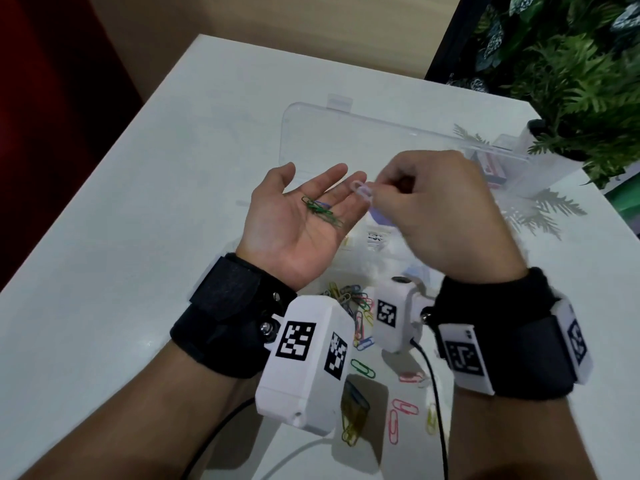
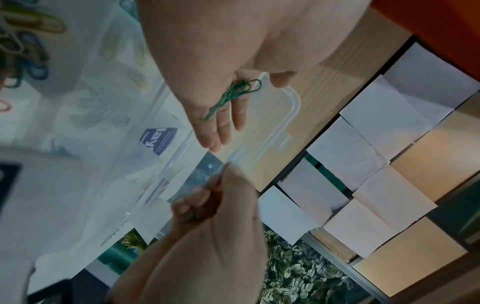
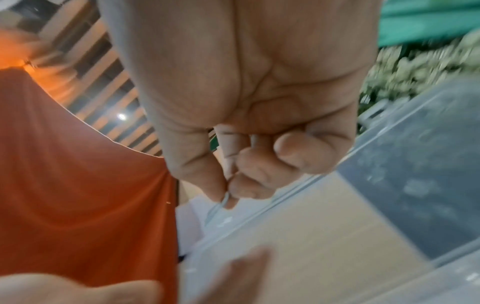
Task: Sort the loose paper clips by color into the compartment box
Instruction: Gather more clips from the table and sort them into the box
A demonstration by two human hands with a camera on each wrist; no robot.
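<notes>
My left hand (image 1: 301, 220) is held palm up above the table with its fingers straight. Several green paper clips (image 1: 320, 211) lie on the palm, also seen as green paper clips (image 2: 233, 96) in the left wrist view. My right hand (image 1: 433, 209) hovers just right of the left fingertips and pinches a pale white paper clip (image 1: 362, 190) between thumb and forefinger; the right wrist view shows the clip (image 3: 221, 203) as a thin blur. The clear compartment box (image 1: 346, 133) lies open behind both hands. Loose coloured clips (image 1: 349, 299) are piled below the wrists.
More scattered clips (image 1: 403, 407), pink, yellow and green, lie near the table's front. A potted fern (image 1: 571, 98) stands at the right rear corner beside the box. Black cables (image 1: 434, 393) run from the wrist cameras across the white table (image 1: 138, 237).
</notes>
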